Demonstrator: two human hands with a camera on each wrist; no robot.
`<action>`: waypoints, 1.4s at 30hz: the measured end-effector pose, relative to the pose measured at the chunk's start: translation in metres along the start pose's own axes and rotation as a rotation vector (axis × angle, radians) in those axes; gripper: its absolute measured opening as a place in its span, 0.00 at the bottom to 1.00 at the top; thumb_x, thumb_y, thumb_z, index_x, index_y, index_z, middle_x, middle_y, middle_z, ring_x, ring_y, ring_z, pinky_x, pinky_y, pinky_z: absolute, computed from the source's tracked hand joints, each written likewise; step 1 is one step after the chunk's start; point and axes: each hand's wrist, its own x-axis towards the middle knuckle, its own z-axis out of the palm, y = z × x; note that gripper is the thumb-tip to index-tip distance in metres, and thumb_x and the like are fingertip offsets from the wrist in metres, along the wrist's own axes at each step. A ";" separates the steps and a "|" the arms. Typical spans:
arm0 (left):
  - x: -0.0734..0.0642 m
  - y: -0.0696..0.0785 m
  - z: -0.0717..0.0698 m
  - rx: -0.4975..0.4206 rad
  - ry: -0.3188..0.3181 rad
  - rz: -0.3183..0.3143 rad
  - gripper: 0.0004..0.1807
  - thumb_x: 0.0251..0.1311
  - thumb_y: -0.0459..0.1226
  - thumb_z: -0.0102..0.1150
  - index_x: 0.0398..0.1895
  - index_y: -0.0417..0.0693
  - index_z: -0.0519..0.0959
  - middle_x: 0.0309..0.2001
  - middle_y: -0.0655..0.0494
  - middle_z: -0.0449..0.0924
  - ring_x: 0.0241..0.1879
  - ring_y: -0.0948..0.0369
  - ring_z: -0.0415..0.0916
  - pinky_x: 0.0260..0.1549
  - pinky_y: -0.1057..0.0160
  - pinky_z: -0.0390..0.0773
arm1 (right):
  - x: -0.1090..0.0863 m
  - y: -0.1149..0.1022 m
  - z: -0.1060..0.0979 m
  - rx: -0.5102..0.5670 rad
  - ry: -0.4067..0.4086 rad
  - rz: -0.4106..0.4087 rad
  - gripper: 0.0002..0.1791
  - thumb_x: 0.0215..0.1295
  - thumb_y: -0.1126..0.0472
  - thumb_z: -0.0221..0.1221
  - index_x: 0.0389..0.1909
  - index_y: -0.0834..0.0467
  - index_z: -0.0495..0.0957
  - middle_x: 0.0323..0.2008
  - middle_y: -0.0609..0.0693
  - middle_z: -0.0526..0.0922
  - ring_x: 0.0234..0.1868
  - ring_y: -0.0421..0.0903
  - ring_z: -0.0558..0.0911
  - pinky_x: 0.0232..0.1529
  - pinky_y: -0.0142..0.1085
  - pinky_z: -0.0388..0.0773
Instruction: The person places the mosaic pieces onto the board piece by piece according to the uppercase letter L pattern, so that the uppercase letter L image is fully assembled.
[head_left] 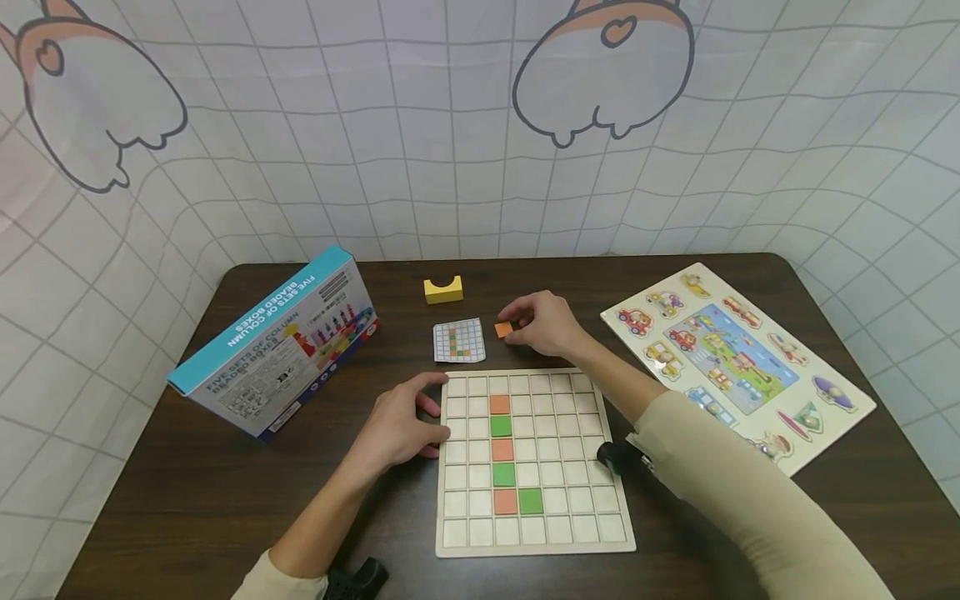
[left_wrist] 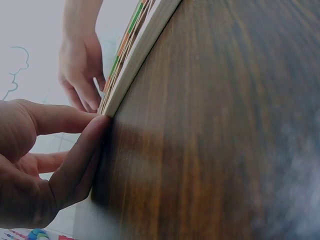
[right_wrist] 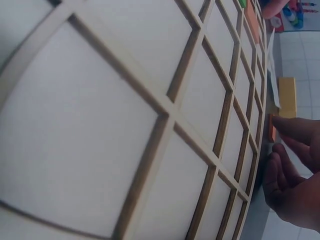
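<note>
A white gridded board (head_left: 535, 546) lies on the table. Orange squares (head_left: 505, 502) and green squares (head_left: 530, 501) fill several of its cells, mostly in one column. My left hand (head_left: 401, 425) touches the board's left edge near the far corner; in the left wrist view its fingertips (left_wrist: 97, 122) meet the board's side. Beyond the board, my right hand (head_left: 546, 325) pinches a small orange tile (head_left: 503, 330) at table level, also visible as an orange tile (right_wrist: 272, 128) by the fingertips in the right wrist view. Beside it lies a small pattern card (head_left: 460, 340) with a coloured grid.
On the left, a blue-and-white box (head_left: 288, 346) stands at an angle. A yellow notched block (head_left: 443, 290) sits behind the card. To the right lies a picture puzzle board (head_left: 738, 367), partly under the right sleeve (head_left: 720, 458). A patterned curtain (head_left: 480, 125) hangs behind the table.
</note>
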 end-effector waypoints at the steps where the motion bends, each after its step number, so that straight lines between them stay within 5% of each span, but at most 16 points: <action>1: 0.000 0.000 0.000 0.000 0.000 -0.001 0.41 0.52 0.25 0.73 0.71 0.54 0.74 0.44 0.44 0.78 0.22 0.57 0.82 0.21 0.60 0.89 | 0.000 0.000 0.000 -0.007 -0.004 -0.002 0.17 0.60 0.65 0.74 0.51 0.58 0.88 0.50 0.55 0.88 0.49 0.52 0.83 0.53 0.45 0.83; 15: -0.001 0.003 0.000 0.017 -0.007 -0.016 0.40 0.54 0.26 0.74 0.71 0.55 0.73 0.44 0.45 0.77 0.22 0.57 0.82 0.21 0.60 0.88 | 0.004 -0.004 0.003 -0.054 -0.042 0.001 0.14 0.61 0.64 0.73 0.49 0.56 0.89 0.49 0.52 0.89 0.45 0.51 0.84 0.45 0.42 0.83; 42: -0.001 0.003 0.000 0.013 -0.002 -0.019 0.40 0.53 0.25 0.73 0.71 0.54 0.73 0.45 0.44 0.77 0.23 0.57 0.82 0.21 0.60 0.88 | -0.006 -0.006 -0.007 -0.051 -0.009 0.048 0.12 0.62 0.64 0.73 0.47 0.57 0.89 0.46 0.52 0.90 0.48 0.50 0.85 0.54 0.44 0.83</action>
